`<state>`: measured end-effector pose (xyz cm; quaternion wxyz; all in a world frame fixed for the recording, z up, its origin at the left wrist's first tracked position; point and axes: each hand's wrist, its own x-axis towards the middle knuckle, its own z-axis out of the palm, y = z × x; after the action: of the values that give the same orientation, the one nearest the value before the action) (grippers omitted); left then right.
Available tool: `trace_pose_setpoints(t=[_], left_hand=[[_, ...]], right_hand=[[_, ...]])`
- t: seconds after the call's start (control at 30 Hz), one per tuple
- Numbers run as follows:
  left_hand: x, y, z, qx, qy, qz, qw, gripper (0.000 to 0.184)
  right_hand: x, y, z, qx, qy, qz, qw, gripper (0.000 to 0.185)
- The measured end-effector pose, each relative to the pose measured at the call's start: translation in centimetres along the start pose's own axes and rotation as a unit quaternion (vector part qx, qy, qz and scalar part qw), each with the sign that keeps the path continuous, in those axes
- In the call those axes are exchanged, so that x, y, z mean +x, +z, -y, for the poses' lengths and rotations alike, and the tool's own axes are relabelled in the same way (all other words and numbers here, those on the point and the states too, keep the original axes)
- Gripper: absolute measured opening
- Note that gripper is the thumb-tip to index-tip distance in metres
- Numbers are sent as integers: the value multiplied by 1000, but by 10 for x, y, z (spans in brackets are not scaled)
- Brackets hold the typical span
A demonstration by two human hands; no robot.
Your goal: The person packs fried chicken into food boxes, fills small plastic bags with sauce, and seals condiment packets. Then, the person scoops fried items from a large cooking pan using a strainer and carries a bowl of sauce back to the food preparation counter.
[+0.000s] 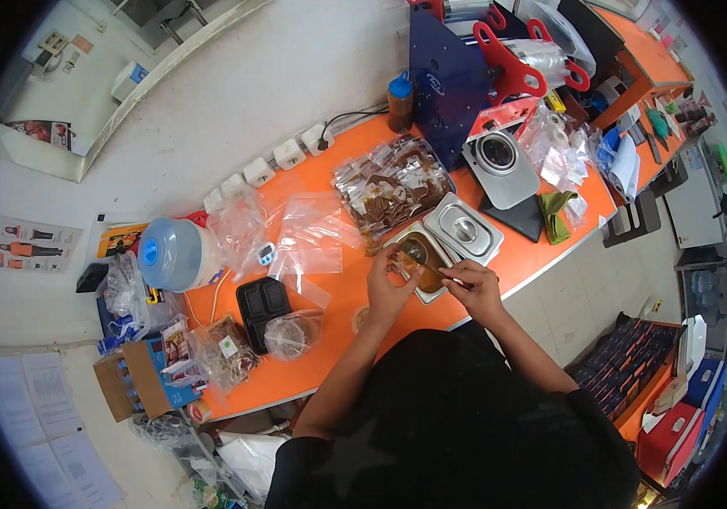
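Observation:
A steel food pan [438, 294] with brown sauce in it stands at the table edge in front of me. My right hand [475, 291] is closed around the thin handle of a ladle, whose round bowl [415, 249] is over the pan's far end. My left hand [389, 282] pinches a small clear plastic bag [402, 264] beside the ladle bowl. Whether sauce is inside the bag is too small to tell. The pan's steel lid [465, 227] lies just to the right. Behind the pan lies a pile of filled clear sachets [393, 187].
Clear bags [312, 233], a black compartment tray [263, 307] and a lidded plastic tub [172, 254] are on the orange table's left. A blue-and-red sealing machine [448, 93], a scale [503, 174] and a green cloth [557, 216] are to the right. An orange-brown bottle [400, 106] stands near the wall.

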<state>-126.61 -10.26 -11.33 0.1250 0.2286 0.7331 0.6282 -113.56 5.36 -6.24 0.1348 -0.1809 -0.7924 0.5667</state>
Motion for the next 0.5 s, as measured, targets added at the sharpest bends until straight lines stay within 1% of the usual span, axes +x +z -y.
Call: trace_pose_setpoints(t=[0.07,0.17,0.23,0.27,0.33,0.37,0.43,0.47,0.5], left_hand=[[0,0,0,-1,-11,5,1000,62],[-1,2,1,-8,8,0,1000,62],[-1,3,0,-14,5,0,1000,62],[-1,2,0,-14,7,-2,1000,62],[-1,0,3,-8,19,14,1000,60],[-2,-1,5,-9,21,12,1000,60],[-6,-4,6,-14,29,11,999,58],[-9,-5,7,-15,31,11,999,58],[-12,-6,4,-4,42,4,999,59]], right_hand=[[0,0,-2,1,-12,-4,1000,24],[0,-1,2,-3,-33,-8,999,25],[0,-4,4,15,25,16,999,22],[-1,-4,2,15,23,17,999,22],[-2,-4,-7,133,125,12,983,23],[-2,-3,-17,132,123,12,984,23],[0,-1,-30,56,141,7,988,31],[2,-2,-37,55,139,6,989,31],[9,-3,-32,-28,149,48,987,35]])
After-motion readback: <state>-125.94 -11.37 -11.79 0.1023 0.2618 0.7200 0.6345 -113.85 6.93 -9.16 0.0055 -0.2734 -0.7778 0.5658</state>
